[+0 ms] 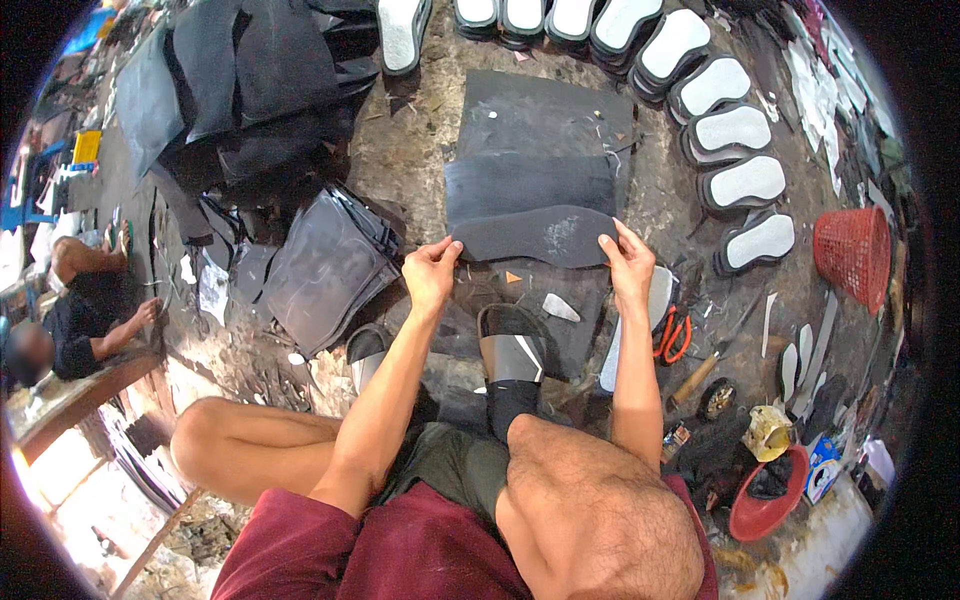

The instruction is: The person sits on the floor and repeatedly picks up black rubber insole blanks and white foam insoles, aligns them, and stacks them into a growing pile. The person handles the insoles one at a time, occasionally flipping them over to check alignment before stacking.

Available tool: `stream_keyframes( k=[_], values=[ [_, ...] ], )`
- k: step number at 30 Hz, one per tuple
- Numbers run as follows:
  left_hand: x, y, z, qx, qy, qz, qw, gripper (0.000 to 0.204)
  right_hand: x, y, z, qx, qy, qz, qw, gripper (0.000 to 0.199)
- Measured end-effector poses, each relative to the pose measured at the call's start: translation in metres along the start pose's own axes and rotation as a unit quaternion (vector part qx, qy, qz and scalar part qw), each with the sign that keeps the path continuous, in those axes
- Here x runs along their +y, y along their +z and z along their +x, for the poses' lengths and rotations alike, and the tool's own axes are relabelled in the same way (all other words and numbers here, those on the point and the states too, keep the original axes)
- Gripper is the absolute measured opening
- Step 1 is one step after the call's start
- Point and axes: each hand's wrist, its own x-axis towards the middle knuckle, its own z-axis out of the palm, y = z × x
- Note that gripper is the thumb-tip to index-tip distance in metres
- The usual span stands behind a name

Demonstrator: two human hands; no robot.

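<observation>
A black rubber-like sheet [500, 235] with a wavy near edge and pale scuffs is stretched between my two hands. My left hand [432, 275] pinches its left end between thumb and fingers. At the opposite end, my right hand [630, 265] grips the right corner, thumb on top. Just beyond lies a smooth dark sheet [530, 185], partly covered by the held one. A larger, dusty dark sheet [545, 110] extends farther away under it. White-topped sole pieces [758, 242] in small piles curve around the far and right sides.
Stacked dark sheets [330, 265] lie left, with more black sheets [270, 70] behind. Orange-handled scissors [675, 338], a wooden-handled tool [695, 380], a red basket [850, 260] and a red bowl [770, 500] are at right. Another person [90, 320] sits far left.
</observation>
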Motion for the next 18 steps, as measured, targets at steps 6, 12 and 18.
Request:
stream_keyframes(
  k=[6, 12, 18],
  values=[
    [0.021, -0.002, 0.007, -0.021, 0.034, 0.062, 0.997, 0.030, -0.010, 0.005, 0.004, 0.010, 0.037, 0.018, 0.999, 0.046],
    [0.050, 0.038, 0.011, -0.154, 0.506, 0.178, 0.830, 0.045, -0.011, 0.010, 0.009, 0.044, 0.055, -0.008, 0.997, 0.043],
    [0.032, 0.050, 0.038, -0.215, 0.487, 0.142, 0.834, 0.052, -0.014, 0.020, 0.003, 0.118, -0.074, -0.200, 0.970, 0.037]
  ],
)
